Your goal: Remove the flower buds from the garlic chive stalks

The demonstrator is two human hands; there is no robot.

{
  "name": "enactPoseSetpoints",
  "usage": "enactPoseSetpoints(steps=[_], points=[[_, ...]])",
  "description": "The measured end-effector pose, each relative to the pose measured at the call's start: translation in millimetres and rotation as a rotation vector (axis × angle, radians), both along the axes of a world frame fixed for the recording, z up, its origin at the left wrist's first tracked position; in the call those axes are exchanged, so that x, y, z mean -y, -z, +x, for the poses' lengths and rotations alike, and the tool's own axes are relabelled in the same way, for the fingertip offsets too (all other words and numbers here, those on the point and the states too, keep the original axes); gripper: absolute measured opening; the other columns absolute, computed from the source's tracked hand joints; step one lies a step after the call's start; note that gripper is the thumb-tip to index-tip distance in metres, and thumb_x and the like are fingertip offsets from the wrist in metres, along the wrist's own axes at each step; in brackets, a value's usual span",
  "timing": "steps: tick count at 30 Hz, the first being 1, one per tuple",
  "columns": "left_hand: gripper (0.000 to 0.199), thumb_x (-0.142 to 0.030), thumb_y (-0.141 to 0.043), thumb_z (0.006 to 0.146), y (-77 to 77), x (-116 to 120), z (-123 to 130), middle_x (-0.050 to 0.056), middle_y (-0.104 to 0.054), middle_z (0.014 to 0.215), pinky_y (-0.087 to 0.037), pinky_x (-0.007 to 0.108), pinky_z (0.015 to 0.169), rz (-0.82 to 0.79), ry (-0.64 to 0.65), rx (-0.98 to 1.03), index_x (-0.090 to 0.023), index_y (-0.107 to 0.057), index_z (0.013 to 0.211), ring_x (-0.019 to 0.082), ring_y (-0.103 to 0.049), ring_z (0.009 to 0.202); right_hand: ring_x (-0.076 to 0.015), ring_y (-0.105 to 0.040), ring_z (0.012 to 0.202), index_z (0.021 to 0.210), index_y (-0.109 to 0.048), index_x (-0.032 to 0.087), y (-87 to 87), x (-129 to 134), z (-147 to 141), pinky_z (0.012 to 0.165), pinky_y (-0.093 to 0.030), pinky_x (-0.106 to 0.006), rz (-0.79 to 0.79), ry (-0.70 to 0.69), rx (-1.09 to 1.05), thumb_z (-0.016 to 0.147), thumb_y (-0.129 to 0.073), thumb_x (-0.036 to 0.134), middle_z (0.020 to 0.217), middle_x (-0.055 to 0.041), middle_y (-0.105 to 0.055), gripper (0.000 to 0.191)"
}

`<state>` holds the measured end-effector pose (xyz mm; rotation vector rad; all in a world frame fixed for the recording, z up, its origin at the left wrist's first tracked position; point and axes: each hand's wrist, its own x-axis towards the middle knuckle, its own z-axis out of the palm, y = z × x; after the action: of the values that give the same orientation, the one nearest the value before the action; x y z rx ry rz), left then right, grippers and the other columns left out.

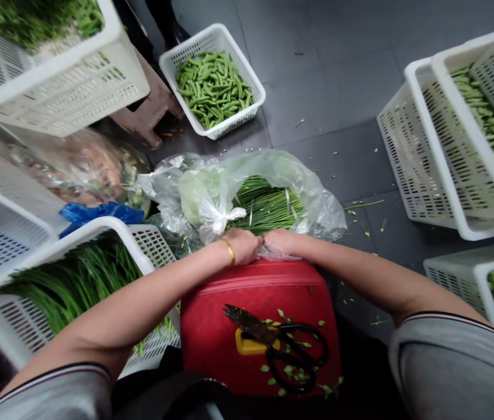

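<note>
A clear plastic bag lies opened in front of me, with long thin green stems inside, some bound by white ties. My left hand, below a gold bracelet, is closed on the bag's near edge. Right beside it, my right hand is also closed on that edge; the two hands almost touch and their fingertips are hidden. Under my forearms stands a red stool with a yellow-rimmed slot. Black-handled scissors lie on it, blades partly apart, among scattered green bits.
A white basket of pea pods stands ahead on grey tiles. Baskets of long green leaves and cut greens are at left, with a blue bag between. Stacked white baskets rise at right.
</note>
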<state>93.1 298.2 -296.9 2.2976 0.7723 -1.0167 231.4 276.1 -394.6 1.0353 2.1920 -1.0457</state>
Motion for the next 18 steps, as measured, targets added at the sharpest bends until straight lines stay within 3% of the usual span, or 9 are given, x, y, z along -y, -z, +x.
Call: enactPoseSetpoints(steps=[2, 4, 7, 9, 13, 16, 18], points=[[0.029, -0.020, -0.047, 0.092, -4.7, 4.1, -6.8, 0.013, -0.073, 0.089, -0.049, 0.027, 0.063, -0.072, 0.101, 0.018, -0.020, -0.069, 0.110, 0.024, -0.070, 0.081, -0.0201, -0.063, 0.093, 0.103, -0.067, 0.013, 2.6, -17.8, 6.5, 0.081, -0.051, -0.032, 0.055, 0.003, 0.043, 0.090, -0.056, 0.020, 0.101, -0.0109, -0.066, 0.018], [0.029, -0.014, -0.045, 0.091, -14.9, 8.0, -11.8, 0.014, -0.072, 0.084, -0.047, 0.026, 0.059, -0.060, 0.171, 0.078, -0.018, -0.072, 0.101, 0.023, -0.071, 0.076, -0.0257, -0.061, 0.103, 0.115, -0.064, 0.010, 8.5, -38.6, 9.3, 0.086, -0.048, -0.035, 0.182, 0.055, 0.061, 0.090, -0.045, 0.010, 0.112, -0.0194, -0.062, 0.031], [0.027, -0.011, -0.048, 0.088, -27.6, 10.7, -11.7, 0.016, -0.071, 0.078, -0.046, 0.027, 0.054, -0.041, 0.221, 0.122, -0.012, -0.074, 0.093, 0.023, -0.070, 0.069, -0.0289, -0.056, 0.114, 0.138, -0.048, 0.013, 22.8, -62.6, 0.5, 0.092, -0.042, -0.042, 0.304, 0.080, 0.010, 0.093, -0.032, 0.010, 0.130, -0.0242, -0.052, 0.048], [0.028, -0.010, -0.047, 0.089, -30.7, 11.1, -8.7, 0.016, -0.072, 0.079, -0.046, 0.028, 0.053, -0.028, 0.232, 0.125, -0.011, -0.074, 0.093, 0.023, -0.070, 0.069, -0.0289, -0.058, 0.110, 0.133, -0.054, 0.014, 32.2, -68.5, -11.8, 0.091, -0.041, -0.042, 0.294, 0.055, -0.029, 0.094, -0.033, 0.015, 0.124, -0.0227, -0.056, 0.044], [0.030, -0.011, -0.044, 0.091, -29.7, 11.9, -5.5, 0.015, -0.072, 0.081, -0.047, 0.028, 0.053, -0.033, 0.245, 0.116, -0.012, -0.074, 0.095, 0.024, -0.071, 0.072, -0.0255, -0.062, 0.099, 0.106, -0.066, 0.006, 33.5, -53.1, -22.9, 0.084, -0.041, -0.035, 0.256, 0.070, -0.066, 0.095, -0.037, 0.019, 0.107, -0.0217, -0.065, 0.034], [0.030, -0.011, -0.044, 0.091, -27.5, 13.0, -7.6, 0.015, -0.072, 0.081, -0.047, 0.028, 0.053, -0.038, 0.235, 0.128, -0.012, -0.074, 0.094, 0.024, -0.071, 0.071, -0.0193, -0.063, 0.090, 0.097, -0.067, 0.010, 13.0, -28.1, -0.8, 0.077, -0.042, -0.027, 0.226, 0.087, -0.115, 0.096, -0.038, 0.021, 0.098, -0.0150, -0.068, 0.031], [0.028, -0.010, -0.046, 0.090, -24.4, 13.9, -10.2, 0.015, -0.072, 0.077, -0.048, 0.028, 0.053, -0.030, 0.208, 0.174, -0.011, -0.074, 0.088, 0.024, -0.071, 0.069, -0.0155, -0.063, 0.084, 0.093, -0.066, 0.012, -4.8, -15.5, 24.3, 0.075, -0.043, -0.025, 0.230, 0.173, -0.170, 0.097, -0.033, 0.020, 0.093, -0.0112, -0.069, 0.034]])
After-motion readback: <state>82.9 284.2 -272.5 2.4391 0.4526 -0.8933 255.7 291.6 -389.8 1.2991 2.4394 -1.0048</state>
